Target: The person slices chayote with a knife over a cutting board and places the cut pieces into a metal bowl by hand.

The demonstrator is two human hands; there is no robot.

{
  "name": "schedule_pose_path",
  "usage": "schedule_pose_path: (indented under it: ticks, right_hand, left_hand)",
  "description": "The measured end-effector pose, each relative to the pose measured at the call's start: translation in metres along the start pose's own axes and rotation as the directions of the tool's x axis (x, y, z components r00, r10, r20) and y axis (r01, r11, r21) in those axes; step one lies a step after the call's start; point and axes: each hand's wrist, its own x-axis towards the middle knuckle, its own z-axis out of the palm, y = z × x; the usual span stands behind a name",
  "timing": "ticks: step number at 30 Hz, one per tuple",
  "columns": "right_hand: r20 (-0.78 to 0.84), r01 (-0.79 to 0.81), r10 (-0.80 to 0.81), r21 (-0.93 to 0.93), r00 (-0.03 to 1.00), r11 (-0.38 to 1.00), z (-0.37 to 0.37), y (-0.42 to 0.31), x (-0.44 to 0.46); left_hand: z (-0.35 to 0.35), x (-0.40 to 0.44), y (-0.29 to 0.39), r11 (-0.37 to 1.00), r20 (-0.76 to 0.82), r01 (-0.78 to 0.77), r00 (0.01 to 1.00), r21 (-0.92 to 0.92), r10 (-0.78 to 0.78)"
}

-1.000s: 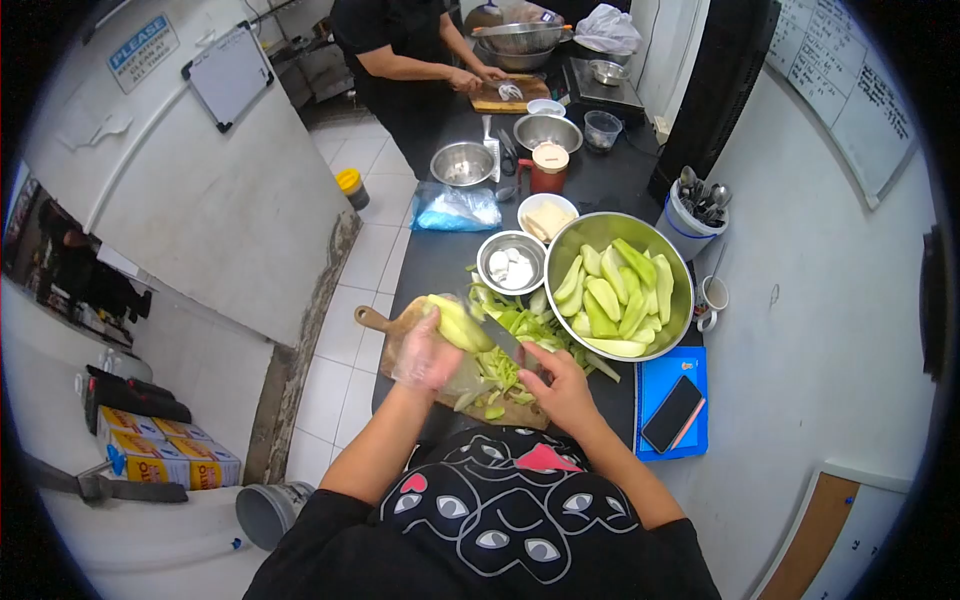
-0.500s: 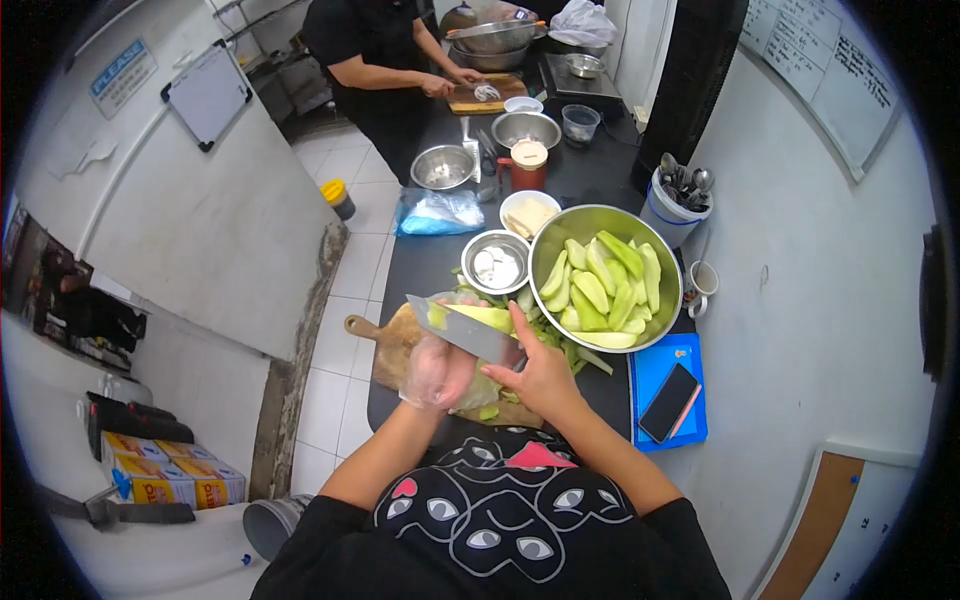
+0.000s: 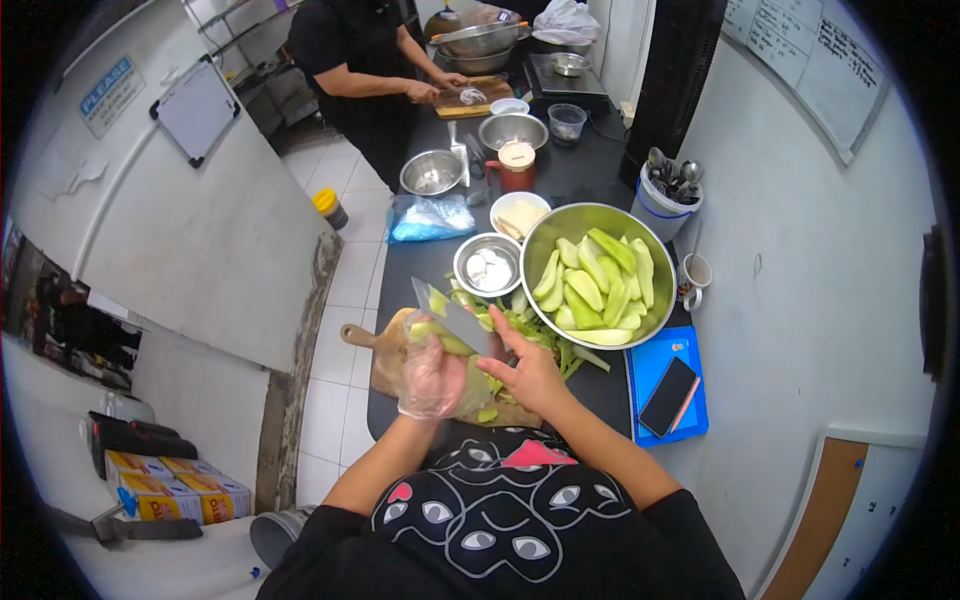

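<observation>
My left hand (image 3: 434, 378), in a clear plastic glove, holds a pale green vegetable piece (image 3: 447, 341) above the wooden board (image 3: 388, 362). The bare right hand (image 3: 527, 370) grips a broad knife (image 3: 462, 318), its blade slanting up and left over the piece. Green bits cling to the blade near its tip. Under and beyond my hands lie green peelings (image 3: 520, 325). Right of them stands a large steel bowl (image 3: 668, 300) of peeled green pieces (image 3: 600, 280). The knife handle is hidden by my fingers.
Behind the board are a small bowl with white pieces (image 3: 488, 268), a plate (image 3: 520, 213), a red mug (image 3: 516, 170) and a blue bag (image 3: 432, 217). A phone (image 3: 668, 396) lies on a blue folder (image 3: 690, 345) at right. Another person (image 3: 350, 80) cuts at the far end.
The knife has swung from beside the vegetable piece to over it, and its blade now tilts more steeply than half a second ago. The view has shifted slightly, moving the table leftward.
</observation>
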Motion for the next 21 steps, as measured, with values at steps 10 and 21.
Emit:
schedule_pose_path:
  ticks: [10,21]
  right_hand:
    - [0.006,0.091,-0.091,0.084,0.996,0.992,0.015,0.006,0.000]
    - [-0.027,0.125,-0.125,0.014,0.992,0.992,0.008,-0.005,-0.002]
  left_hand:
    - [0.010,0.001,0.011,0.997,0.010,0.071,0.997,-0.001,-0.071]
    - [0.021,0.001,0.011,0.999,-0.059,0.038,0.998,0.023,-0.036]
